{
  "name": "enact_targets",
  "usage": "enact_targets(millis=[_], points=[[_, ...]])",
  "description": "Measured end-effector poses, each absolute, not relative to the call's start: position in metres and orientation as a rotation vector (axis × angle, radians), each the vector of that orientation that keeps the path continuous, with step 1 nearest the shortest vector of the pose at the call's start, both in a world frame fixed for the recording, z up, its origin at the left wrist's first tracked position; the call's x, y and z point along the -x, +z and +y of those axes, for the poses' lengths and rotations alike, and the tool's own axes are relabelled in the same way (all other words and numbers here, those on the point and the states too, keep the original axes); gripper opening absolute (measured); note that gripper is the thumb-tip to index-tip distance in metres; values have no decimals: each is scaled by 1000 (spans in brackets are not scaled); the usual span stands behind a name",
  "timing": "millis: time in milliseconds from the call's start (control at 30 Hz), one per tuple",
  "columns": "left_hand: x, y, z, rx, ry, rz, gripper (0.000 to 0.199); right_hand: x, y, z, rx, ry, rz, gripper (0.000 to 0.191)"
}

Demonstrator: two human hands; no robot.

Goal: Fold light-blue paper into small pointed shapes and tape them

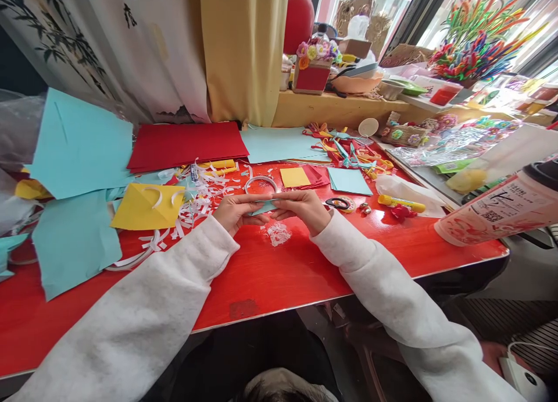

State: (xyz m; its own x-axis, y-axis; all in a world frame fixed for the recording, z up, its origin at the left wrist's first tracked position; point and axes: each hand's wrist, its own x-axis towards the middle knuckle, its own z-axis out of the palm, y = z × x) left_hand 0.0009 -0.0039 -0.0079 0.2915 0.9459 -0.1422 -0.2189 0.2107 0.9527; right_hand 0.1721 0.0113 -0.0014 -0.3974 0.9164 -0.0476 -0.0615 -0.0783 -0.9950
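the small blue paper is held up between the two hands, over the red worktop and close to the person. the left hand and the right hand meet at its edges, fingertips almost touching; the grip of each is closed to a pinch, thumb against fingers, with a bit of the paper caught inside. much of the piece is hidden by the fingers, so its exact shape cannot be told.

the step in hand looks like folding or pressing a crease, judging by the paired pinch. what the next move calls for, most likely, is lined-up edges and a light, even squeeze along the fold, without the thin sheet slipping or buckling.

just beyond the hands lie a pale ring, a yellow square and a stack of blue squares. black-handled scissors rest to the right, near a yellow tube. a clear crumpled scrap sits just in front of the hands, on the person's side.
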Motion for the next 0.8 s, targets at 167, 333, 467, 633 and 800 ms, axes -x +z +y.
enact_targets(millis=[167,333,467,633,800], points=[[-8,-4,-8,-967,1088,879,27,-169,-11,9,972,1268,-1563,31],[-12,-8,-7,-982,1193,955,28,-167,-16,8,1009,955,-1777,30],[-10,-11,-4,-1124,1221,1031,23,-169,-11,11,986,1152,-1795,33],[-7,-14,-4,-1419,1150,1093,24,-173,-3,15,1011,1633,-1689,35],[-6,-16,-2,-1405,1153,1073,30,-172,-2,13,1004,1607,-1875,33]])
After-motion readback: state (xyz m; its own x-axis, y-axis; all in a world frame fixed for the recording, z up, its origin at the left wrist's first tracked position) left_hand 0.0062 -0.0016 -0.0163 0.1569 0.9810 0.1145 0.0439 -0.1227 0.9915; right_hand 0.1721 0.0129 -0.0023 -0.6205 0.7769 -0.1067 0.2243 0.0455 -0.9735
